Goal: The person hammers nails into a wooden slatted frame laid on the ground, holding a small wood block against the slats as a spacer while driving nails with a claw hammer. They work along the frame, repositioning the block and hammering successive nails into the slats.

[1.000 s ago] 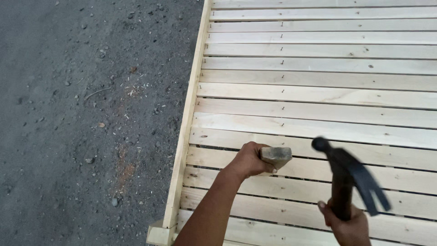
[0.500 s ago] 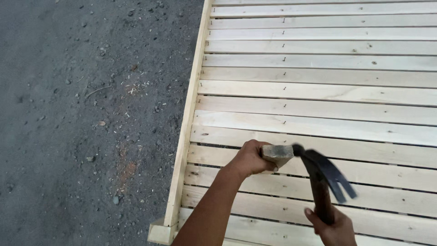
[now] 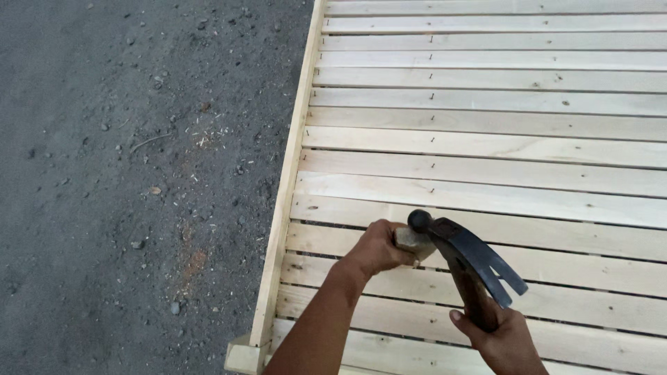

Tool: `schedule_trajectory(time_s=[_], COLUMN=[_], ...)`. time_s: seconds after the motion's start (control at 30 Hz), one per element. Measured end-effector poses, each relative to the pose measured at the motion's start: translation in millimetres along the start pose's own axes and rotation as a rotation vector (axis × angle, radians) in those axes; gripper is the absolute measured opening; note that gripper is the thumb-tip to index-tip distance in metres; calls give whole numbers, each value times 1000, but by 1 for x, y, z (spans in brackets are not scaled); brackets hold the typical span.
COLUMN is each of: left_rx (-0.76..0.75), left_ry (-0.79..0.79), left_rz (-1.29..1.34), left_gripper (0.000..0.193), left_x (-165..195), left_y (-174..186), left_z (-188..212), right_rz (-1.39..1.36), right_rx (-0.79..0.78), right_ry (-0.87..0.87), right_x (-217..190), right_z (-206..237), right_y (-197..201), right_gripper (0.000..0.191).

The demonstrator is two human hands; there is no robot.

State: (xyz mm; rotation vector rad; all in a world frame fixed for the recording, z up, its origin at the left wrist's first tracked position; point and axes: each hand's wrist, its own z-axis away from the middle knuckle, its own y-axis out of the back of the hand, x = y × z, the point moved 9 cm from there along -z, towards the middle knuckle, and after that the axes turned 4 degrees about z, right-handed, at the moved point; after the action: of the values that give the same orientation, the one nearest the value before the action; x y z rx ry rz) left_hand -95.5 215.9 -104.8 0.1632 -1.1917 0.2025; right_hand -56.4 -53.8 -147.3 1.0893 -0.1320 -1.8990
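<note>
A: Left to right, quick?
B: Gravel ground, then slatted wooden frame. Near its left edge, left hand fingers are closing around a small wood block, pinning it on a slat.
A: Right side?
B: Right hand is gripping the claw hammer handle, head touching the block, probably for driving it.

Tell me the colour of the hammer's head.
Dark, near-black metal hammer head; the head view shows it.
</note>
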Motion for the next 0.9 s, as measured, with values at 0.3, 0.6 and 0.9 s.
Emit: schedule_trajectory(time_s=[0.3,0.6,0.9], left_rx=[27,26,34], left_ry=[159,138,113], left_rz=[-49,-113,-171], left_gripper=[55,54,57], left_x=[-2,0,-3], left_y=[1,3,4], left_z=[2,1,0], right_rz=[-153,-6,198], right_rx=[152,167,-16], right_ry=[9,30,-176], right_x=[29,86,89], right_z=[-18,-43,-65], right_y=[25,23,-7], right_gripper=[30,38,49])
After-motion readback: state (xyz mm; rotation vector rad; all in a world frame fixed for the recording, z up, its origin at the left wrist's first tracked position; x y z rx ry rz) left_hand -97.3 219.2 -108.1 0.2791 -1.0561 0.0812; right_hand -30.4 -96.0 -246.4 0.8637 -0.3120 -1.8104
